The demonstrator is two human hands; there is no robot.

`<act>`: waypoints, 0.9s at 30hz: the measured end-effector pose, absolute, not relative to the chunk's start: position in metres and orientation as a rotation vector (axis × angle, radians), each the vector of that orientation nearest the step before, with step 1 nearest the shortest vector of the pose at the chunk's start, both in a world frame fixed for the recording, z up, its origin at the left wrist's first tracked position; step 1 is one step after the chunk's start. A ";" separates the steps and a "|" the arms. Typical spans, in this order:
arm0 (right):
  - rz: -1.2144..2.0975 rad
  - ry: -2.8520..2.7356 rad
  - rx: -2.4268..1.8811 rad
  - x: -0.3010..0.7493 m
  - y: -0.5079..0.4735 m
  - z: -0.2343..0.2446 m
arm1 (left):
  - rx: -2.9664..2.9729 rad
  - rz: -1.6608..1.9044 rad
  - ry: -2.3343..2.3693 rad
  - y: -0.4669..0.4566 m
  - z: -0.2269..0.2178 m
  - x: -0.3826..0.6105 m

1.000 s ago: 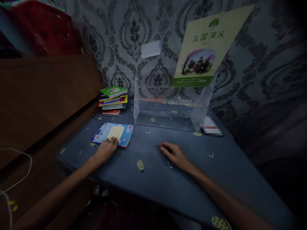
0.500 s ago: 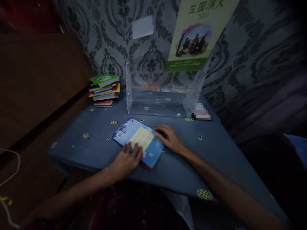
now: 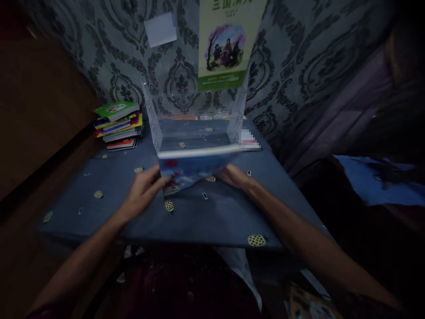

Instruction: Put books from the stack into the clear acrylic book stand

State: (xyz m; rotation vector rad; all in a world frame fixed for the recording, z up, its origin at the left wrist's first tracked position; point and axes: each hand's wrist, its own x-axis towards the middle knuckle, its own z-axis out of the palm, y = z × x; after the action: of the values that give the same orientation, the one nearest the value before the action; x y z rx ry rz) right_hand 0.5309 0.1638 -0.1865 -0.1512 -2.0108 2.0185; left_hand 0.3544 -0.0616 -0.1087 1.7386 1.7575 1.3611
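Note:
A thin blue book [image 3: 192, 166] is lifted off the blue tablecloth [image 3: 199, 217], its spine edge up and its cover tilted toward me. My left hand [image 3: 144, 188] grips its left end, fingers closed on it. My right hand [image 3: 236, 176] holds its right end from below, partly hidden by the book. Just behind stands a clear acrylic book stand [image 3: 195, 128]. A green-covered book [image 3: 227, 42] stands upright in it against the wall.
A stack of colourful books [image 3: 117, 125] lies at the table's back left, next to a brown wooden panel [image 3: 36, 110]. Patterned grey wallpaper with a white note [image 3: 160, 29] is behind. A blue cloth [image 3: 375, 177] lies in the dark at right.
The blue book slid from the left of the table to the middle, then both hands raised it off the cloth. My view swung to the right.

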 end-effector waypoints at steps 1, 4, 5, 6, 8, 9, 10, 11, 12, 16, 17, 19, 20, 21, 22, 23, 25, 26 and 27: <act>2.042 -1.970 -0.110 0.530 0.163 -0.187 | 1.576 1.488 1.726 -0.054 -0.108 0.348; 2.078 -1.882 -0.008 0.530 0.163 -0.189 | 1.242 1.656 1.620 -0.038 -0.112 0.333; 2.067 -1.879 -0.013 0.530 0.164 -0.190 | 1.179 1.671 1.613 -0.035 -0.113 0.330; 2.050 -1.891 -0.036 0.531 0.164 -0.191 | 1.136 1.684 1.616 -0.034 -0.115 0.327; 2.046 -1.919 -0.088 0.532 0.164 -0.192 | 1.101 1.706 1.618 -0.033 -0.116 0.326; 2.061 -1.925 -0.106 0.533 0.164 -0.192 | 1.094 1.714 1.612 -0.032 -0.116 0.326; 2.078 -1.920 -0.122 0.533 0.164 -0.192 | 1.087 1.720 1.603 -0.032 -0.117 0.326; 2.095 -1.913 -0.136 0.534 0.163 -0.191 | 1.075 1.723 1.589 -0.031 -0.117 0.326; 2.116 -1.907 -0.154 0.535 0.162 -0.191 | 1.060 1.717 1.572 -0.030 -0.118 0.327; 2.243 -1.822 -0.244 0.538 0.162 -0.186 | 0.944 1.612 1.468 -0.020 -0.133 0.327; 2.266 -1.780 -0.269 0.539 0.163 -0.185 | 0.903 1.571 1.446 -0.018 -0.140 0.327; 2.287 -1.715 -0.320 0.541 0.167 -0.184 | 0.836 1.477 1.424 -0.013 -0.154 0.326; 2.283 -1.705 -0.348 0.543 0.170 -0.184 | 0.827 1.427 1.438 -0.011 -0.161 0.325; 2.268 -1.709 -0.378 0.544 0.173 -0.185 | 0.854 1.372 1.494 -0.009 -0.167 0.324; 2.240 -1.718 -0.411 0.545 0.177 -0.187 | 0.910 1.315 1.585 -0.007 -0.171 0.322; 2.201 -1.724 -0.448 0.547 0.180 -0.189 | 0.980 1.258 1.694 -0.006 -0.174 0.320; 2.124 -1.696 -0.537 0.548 0.185 -0.195 | 1.111 1.163 1.915 -0.003 -0.177 0.316; 2.100 -1.671 -0.582 0.548 0.187 -0.199 | 1.195 1.112 2.031 -0.003 -0.177 0.315; 2.085 -1.641 -0.623 0.548 0.188 -0.201 | 1.302 1.047 2.143 -0.004 -0.176 0.316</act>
State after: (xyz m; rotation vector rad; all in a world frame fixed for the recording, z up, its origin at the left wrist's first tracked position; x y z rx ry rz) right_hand 0.5478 0.1880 -0.2013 -0.6231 -1.6411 2.0855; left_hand 0.3158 -0.0039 -0.1760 1.3023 2.1434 1.0473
